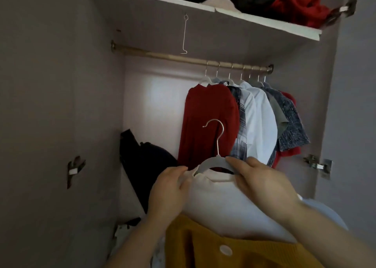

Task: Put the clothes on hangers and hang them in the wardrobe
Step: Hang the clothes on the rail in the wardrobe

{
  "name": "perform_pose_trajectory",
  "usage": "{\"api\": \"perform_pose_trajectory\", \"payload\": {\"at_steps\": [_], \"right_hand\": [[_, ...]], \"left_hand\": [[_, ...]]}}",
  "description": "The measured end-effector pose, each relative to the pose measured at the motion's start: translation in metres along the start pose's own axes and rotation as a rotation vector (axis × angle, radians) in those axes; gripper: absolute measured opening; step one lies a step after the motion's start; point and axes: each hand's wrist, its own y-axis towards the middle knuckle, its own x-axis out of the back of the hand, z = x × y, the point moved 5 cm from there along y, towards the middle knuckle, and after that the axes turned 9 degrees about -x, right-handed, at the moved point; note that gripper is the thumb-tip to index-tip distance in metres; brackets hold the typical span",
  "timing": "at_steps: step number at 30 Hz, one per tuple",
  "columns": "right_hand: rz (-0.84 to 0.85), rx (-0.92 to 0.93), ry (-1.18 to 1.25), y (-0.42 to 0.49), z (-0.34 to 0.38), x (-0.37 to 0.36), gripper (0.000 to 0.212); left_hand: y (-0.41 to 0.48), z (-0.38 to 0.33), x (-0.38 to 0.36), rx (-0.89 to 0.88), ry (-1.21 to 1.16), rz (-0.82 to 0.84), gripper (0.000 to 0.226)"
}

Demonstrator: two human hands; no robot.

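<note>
Mustard knit [213,247], with one pale button, fills the bottom centre of the frame, nearest the camera and not yet on a hanger. Just above it, a white top [221,202] is draped over a grey hanger [213,163], whose metal hook stands upright at mid-frame. The left hand [168,188] is closed on the top's shoulder at the hanger's left end, fingers curled round the cloth. The right hand [262,182] pinches the hanger's right arm and the collar there, thumb on top (the far fingers are hidden behind the fabric).

By my reading, the step in hand is seating the white top squarely on the hanger; the neckline looks on, though the shoulders are bunched.

Behind the hands, right of centre, a red garment [207,125] and several shirts [262,121] hang close together from the rail [162,55]. The rail's left stretch is bare. A dark heap [146,162] leans in the lower left corner of the wardrobe. At the top of the frame, a shelf [254,22] holds folded dark and red clothes.

The next move probably calls for smoothing the shoulders, then lifting the hanger by its neck and setting the hook over the rail just left of the red garment, with the hook's open side turned to catch.
</note>
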Motion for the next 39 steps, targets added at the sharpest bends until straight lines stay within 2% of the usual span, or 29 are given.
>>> {"api": "perform_pose_trajectory", "payload": {"at_steps": [5, 10, 16, 19, 21, 23, 25, 29, 33, 35, 39], "right_hand": [[-0.069, 0.014, -0.02, 0.095, -0.004, -0.019, 0.048], [-0.133, 0.03, 0.007, 0.198, 0.002, -0.031, 0.044], [-0.124, 0.006, 0.007, 0.323, 0.001, -0.03, 0.03], [-0.199, -0.034, 0.046, 0.367, -0.001, -0.022, 0.02], [-0.193, -0.067, 0.03, 0.392, 0.0, -0.02, 0.027], [-0.093, -0.136, 0.103, 0.417, -0.002, -0.017, 0.04], [-0.025, -0.186, 0.178, 0.438, -0.004, -0.017, 0.042], [-0.147, -0.228, 0.13, 0.462, -0.006, -0.025, 0.038], [-0.02, -0.224, 0.173, 0.478, 0.001, -0.057, 0.031], [-0.089, -0.17, 0.116, 0.48, 0.008, -0.074, 0.029], [-0.216, -0.167, 0.016, 0.478, 0.007, -0.086, 0.04]], "left_hand": [[0.074, 0.028, 0.002, -0.021, 0.041, -0.028, 0.043], [0.135, 0.056, 0.019, -0.063, 0.192, -0.109, 0.045], [0.21, 0.082, 0.035, -0.073, 0.344, -0.218, 0.048], [0.247, 0.085, 0.036, -0.102, 0.393, -0.263, 0.05], [0.269, 0.087, 0.036, -0.129, 0.437, -0.281, 0.051], [0.287, 0.09, 0.037, -0.16, 0.488, -0.304, 0.051], [0.301, 0.095, 0.038, -0.192, 0.517, -0.331, 0.05], [0.312, 0.109, 0.035, -0.211, 0.543, -0.35, 0.049], [0.308, 0.127, 0.029, -0.174, 0.557, -0.323, 0.049], [0.302, 0.136, 0.025, -0.158, 0.551, -0.309, 0.049], [0.288, 0.149, 0.02, -0.127, 0.561, -0.272, 0.049]]}}
